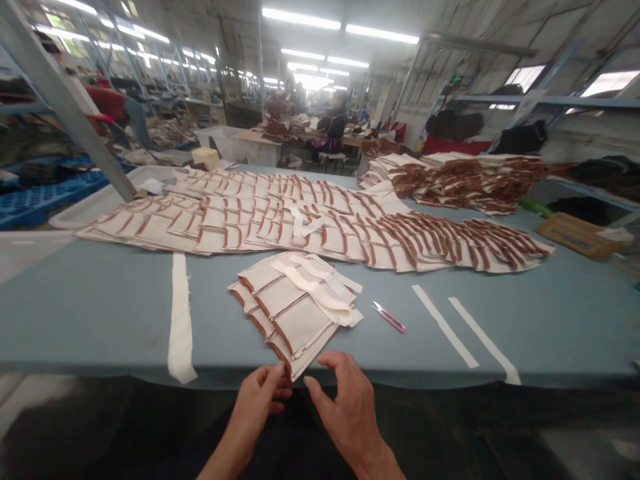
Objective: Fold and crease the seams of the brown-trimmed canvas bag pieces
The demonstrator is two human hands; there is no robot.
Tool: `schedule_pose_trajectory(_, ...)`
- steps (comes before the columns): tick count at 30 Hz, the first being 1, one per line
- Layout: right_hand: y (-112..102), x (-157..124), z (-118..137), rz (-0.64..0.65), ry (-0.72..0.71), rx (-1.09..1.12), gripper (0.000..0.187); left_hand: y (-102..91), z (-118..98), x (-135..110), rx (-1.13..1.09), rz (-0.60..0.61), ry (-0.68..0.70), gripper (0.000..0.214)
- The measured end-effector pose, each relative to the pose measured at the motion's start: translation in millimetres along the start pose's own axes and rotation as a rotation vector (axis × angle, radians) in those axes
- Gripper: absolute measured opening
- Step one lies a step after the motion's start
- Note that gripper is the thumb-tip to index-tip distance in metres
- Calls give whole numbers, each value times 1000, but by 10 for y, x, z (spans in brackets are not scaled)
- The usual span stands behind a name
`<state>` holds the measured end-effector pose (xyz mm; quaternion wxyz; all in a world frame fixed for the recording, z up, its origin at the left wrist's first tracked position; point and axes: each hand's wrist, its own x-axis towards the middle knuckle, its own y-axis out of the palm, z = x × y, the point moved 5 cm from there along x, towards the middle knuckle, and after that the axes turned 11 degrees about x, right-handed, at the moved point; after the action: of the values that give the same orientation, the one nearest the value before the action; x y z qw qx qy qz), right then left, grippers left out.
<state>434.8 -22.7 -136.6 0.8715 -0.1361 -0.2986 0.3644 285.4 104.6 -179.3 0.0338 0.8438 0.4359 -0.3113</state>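
Observation:
A small fanned stack of cream fabric pieces with brown trim [290, 310] lies near the front edge of the blue-grey table [100, 313], with white strips draped over its top. My left hand [260, 397] pinches the nearest corner of the stack at the table edge. My right hand [345, 400] hovers just right of that corner, fingers curled and apart, holding nothing. Pink thread snips [389, 317] lie on the table to the right of the stack.
Long rows of the same trimmed pieces [310, 220] cover the middle of the table, with taller piles [460, 180] at the back right. White strips [181, 320] [465, 330] lie flat on the table. A cardboard box [575, 235] sits far right. People work in the background.

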Motion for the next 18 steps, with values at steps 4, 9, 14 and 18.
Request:
schedule_pose_trajectory(4, 221, 394, 76, 181, 1, -258, 31, 106, 37, -20, -22, 6, 15, 74)
schedule_pose_trajectory(9, 680, 788, 165, 320, 49, -362, 58, 224, 39, -46, -64, 39, 44, 71)
schedule_pose_trajectory(14, 932, 1061, 156, 439, 57, -464, 68, 355, 137, 85, -95, 15, 71, 70)
schedule_pose_trajectory(18, 901, 1125, 165, 543, 12, -512, 46, 400, 252, 189, -115, -32, 101, 50)
